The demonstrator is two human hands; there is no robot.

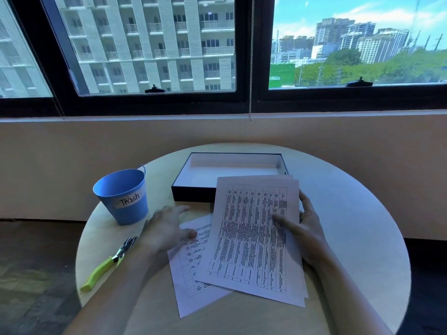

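My right hand [306, 232] grips a thin stack of printed table sheets [254, 235] by its right edge, thumb on top and fingers behind. The stack is lifted and tilted above the round table. My left hand [167, 228] lies with relaxed, spread fingers, its thumb touching another printed sheet [191, 279] that lies flat on the table, partly under the held stack.
A round light wooden table [350, 213] stands by a wall under a window. On it are a blue bucket labelled "Trash" [123, 197] at the left, a shallow black box with a white inside [193, 177] at the back, and a green-handled staple remover [108, 262].
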